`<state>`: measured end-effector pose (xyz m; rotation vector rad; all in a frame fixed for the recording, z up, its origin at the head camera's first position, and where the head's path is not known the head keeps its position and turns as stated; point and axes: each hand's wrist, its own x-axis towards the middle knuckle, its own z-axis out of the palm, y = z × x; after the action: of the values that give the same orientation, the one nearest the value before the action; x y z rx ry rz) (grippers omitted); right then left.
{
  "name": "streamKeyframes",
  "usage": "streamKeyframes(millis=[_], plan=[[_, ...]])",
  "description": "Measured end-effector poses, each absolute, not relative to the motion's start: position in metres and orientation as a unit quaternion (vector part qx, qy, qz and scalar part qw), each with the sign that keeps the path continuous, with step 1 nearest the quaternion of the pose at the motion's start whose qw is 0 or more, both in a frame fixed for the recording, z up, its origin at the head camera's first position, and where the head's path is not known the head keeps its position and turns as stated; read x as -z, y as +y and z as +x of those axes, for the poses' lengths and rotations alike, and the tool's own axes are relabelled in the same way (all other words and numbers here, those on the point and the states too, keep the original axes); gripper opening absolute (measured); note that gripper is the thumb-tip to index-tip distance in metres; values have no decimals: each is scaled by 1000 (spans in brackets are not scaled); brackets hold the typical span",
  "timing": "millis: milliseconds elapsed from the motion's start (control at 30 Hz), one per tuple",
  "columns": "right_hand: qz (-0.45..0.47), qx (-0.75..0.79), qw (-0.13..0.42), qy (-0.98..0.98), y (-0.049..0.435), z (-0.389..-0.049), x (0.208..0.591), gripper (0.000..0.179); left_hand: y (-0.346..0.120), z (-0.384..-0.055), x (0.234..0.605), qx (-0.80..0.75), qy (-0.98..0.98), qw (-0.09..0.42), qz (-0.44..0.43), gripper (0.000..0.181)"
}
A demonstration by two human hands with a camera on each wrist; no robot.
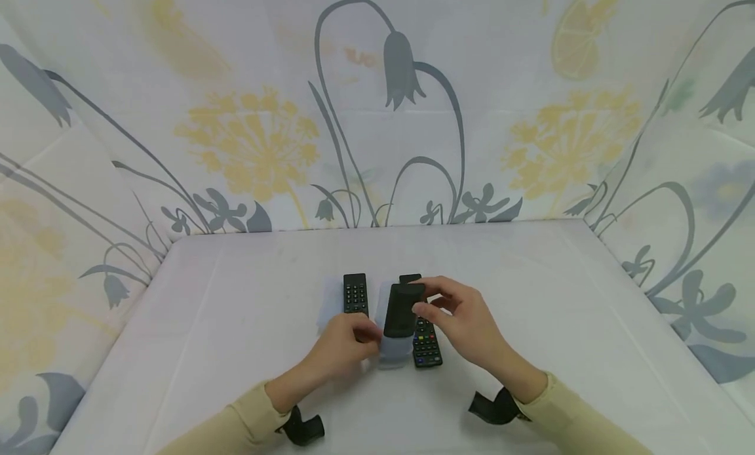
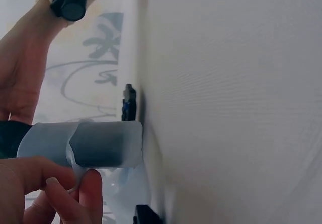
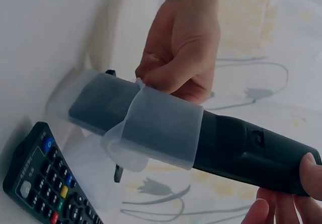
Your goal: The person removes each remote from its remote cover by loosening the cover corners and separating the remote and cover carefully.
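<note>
A black remote control [image 1: 404, 309] is held up above the table, its back side showing in the right wrist view. My right hand [image 1: 468, 318] grips one end of it between thumb and fingers. The other end sits inside a translucent silicone-like sleeve [image 3: 163, 126], which has a folded-over edge partway along. At that fold my left hand [image 1: 347, 342] pinches the sleeve's edge, as the left wrist view shows. A second remote with colored buttons [image 1: 427, 349] lies on the table just right of the held one, partly hidden behind it and my right hand.
Another black remote [image 1: 355, 291] lies to the left, its lower part hidden by my left hand. A pale translucent sleeve [image 1: 331, 301] is beside it. The white table [image 1: 248, 291] meets flower-patterned cloth [image 1: 253, 147] at the back and sides. Black straps hang at both wrists.
</note>
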<state>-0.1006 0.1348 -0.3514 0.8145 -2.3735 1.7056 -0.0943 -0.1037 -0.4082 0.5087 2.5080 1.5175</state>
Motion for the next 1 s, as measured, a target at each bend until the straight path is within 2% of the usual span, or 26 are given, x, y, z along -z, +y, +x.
streamKeyframes(millis=[367, 567, 767, 1000], plan=[[269, -595, 81, -753, 146, -104, 348, 38, -112, -96, 392, -611, 775, 128, 97, 17], [260, -589, 92, -760, 155, -106, 350, 45, -115, -98, 389, -643, 754, 119, 70, 21], [251, -620, 79, -740, 160, -109, 351, 45, -117, -100, 386, -659, 742, 100, 68, 27], [230, -635, 67, -734, 164, -109, 355, 48, -118, -100, 381, -658, 748, 75, 46, 24]])
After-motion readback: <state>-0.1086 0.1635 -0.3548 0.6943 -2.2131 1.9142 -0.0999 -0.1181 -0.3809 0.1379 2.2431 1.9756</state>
